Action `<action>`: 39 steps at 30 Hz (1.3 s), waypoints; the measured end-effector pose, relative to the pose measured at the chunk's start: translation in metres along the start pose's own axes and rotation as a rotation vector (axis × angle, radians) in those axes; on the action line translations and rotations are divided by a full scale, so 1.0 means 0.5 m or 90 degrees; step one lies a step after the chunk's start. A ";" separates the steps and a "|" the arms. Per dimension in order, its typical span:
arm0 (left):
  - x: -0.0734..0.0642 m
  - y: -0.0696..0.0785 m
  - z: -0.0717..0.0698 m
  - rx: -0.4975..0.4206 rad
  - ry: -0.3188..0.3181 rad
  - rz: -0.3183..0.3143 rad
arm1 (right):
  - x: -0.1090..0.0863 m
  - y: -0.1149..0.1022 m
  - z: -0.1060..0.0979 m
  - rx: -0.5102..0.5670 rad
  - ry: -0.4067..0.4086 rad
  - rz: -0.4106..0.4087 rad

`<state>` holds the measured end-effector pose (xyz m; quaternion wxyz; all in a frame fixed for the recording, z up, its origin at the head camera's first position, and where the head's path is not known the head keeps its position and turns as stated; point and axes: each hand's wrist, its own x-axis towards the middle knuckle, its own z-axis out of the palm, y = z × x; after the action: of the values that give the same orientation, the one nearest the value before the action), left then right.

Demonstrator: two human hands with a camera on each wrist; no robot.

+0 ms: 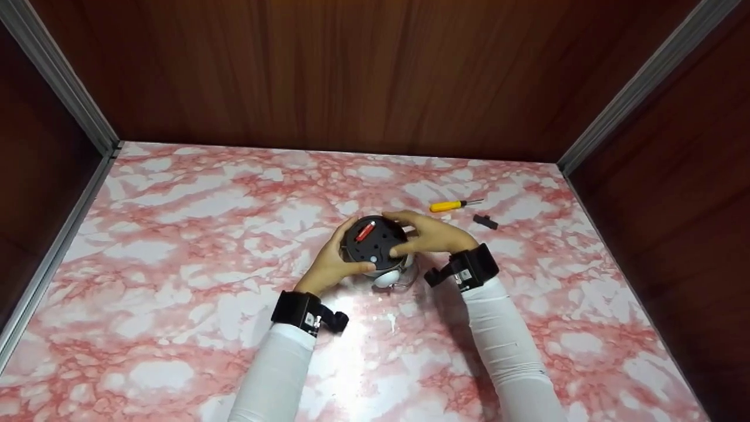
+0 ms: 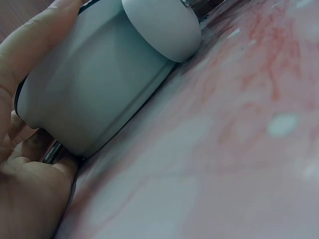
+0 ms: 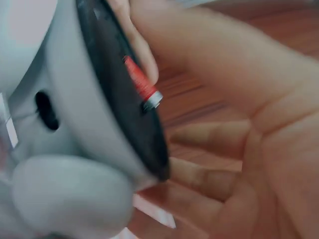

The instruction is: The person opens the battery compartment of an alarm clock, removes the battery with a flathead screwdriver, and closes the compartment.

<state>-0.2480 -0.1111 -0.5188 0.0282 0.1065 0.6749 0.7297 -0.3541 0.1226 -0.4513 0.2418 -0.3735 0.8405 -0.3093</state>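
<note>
Near the middle of the desk [image 1: 176, 305], a round device [image 1: 366, 251] sat tilted between both hands, its black base turned up, presumably so the red battery [image 1: 364, 231] in its slot could be seen and reached. The left hand [image 1: 334, 264] gripped the left side, thumb over the rim, apparently to steady it. The right hand [image 1: 432, 234] held the other side, thumb on the base. A yellow screwdriver [image 1: 448, 206] and a small black piece [image 1: 486, 221] lay beyond, to the right, likely kept aside yet reachable.
</note>
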 end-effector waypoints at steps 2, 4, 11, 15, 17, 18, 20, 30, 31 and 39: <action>0.000 0.001 -0.001 0.003 0.004 -0.003 | 0.003 -0.016 -0.002 -0.035 0.039 0.001; 0.000 0.001 -0.002 0.000 0.005 0.000 | 0.007 -0.033 -0.002 -0.058 0.081 -0.007; 0.003 0.001 -0.003 -0.003 0.003 -0.001 | 0.031 -0.091 0.015 -0.114 0.209 -0.056; 0.002 0.001 -0.003 -0.002 0.002 -0.003 | 0.046 -0.112 0.030 -0.172 0.243 -0.067; 0.001 0.002 -0.003 -0.005 0.000 -0.005 | 0.055 -0.118 0.038 -0.192 0.249 -0.071; 0.002 0.002 -0.003 -0.010 -0.002 -0.003 | 0.059 -0.121 0.042 -0.200 0.249 -0.071; 0.002 0.001 -0.003 -0.017 -0.005 0.001 | 0.067 -0.124 0.050 -0.207 0.243 -0.070; 0.002 0.000 0.000 -0.010 -0.002 -0.007 | 0.097 -0.131 0.083 -0.280 0.218 -0.071; 0.002 0.000 0.001 -0.007 -0.001 -0.010 | 0.098 -0.130 0.085 -0.287 0.217 -0.072; 0.003 0.000 0.000 -0.014 -0.001 -0.018 | 0.104 -0.129 0.092 -0.297 0.225 -0.075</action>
<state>-0.2494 -0.1107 -0.5185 0.0400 0.0974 0.6681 0.7366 -0.3254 0.0323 -0.4469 -0.0192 -0.4075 0.8948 -0.1815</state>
